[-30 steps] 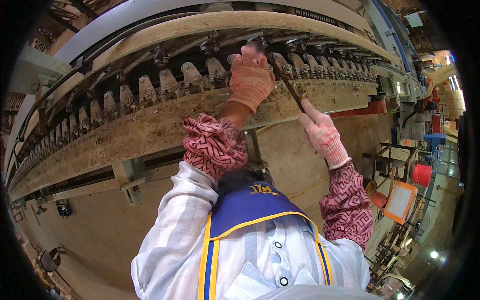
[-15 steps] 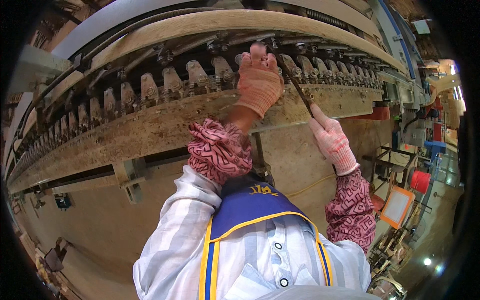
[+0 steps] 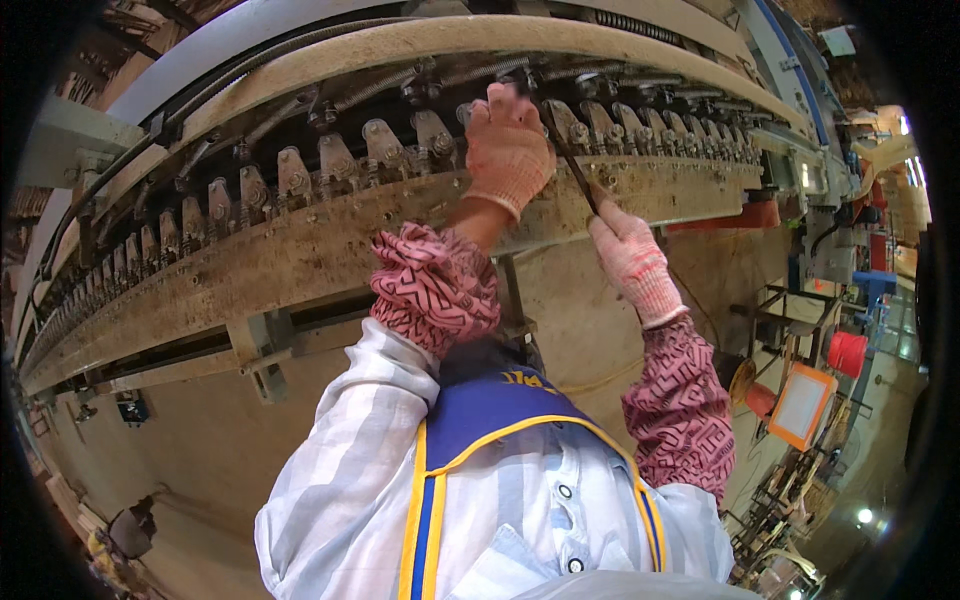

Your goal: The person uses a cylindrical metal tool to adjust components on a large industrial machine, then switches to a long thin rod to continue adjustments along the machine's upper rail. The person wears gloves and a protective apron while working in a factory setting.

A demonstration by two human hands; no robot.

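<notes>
In a light knitted glove, my right hand (image 3: 630, 258) is closed round the lower end of a long dark metal bar (image 3: 572, 160). From there the bar slants up and to the left into the machine, its far end lost among dark parts. My left hand (image 3: 508, 145), gloved too, reaches over the row of upright metal tabs (image 3: 385, 145), its back toward me. Its fingers are bent in at a dark fitting (image 3: 518, 75) beside the bar's upper part. The fingertips are blurred, and what they grip is hidden.
A pale curved rail (image 3: 400, 42) runs above the tabs, with coil springs behind it. Below them spans a long stained beam (image 3: 250, 240). To the right are a red spool (image 3: 847, 353), an orange-framed panel (image 3: 802, 405) and a dark metal stand (image 3: 795, 310).
My right hand has shifted a little to the left with the bar's lower end. My left hand stays at the same fitting, its fingers slightly moved. The whole view has shifted slightly.
</notes>
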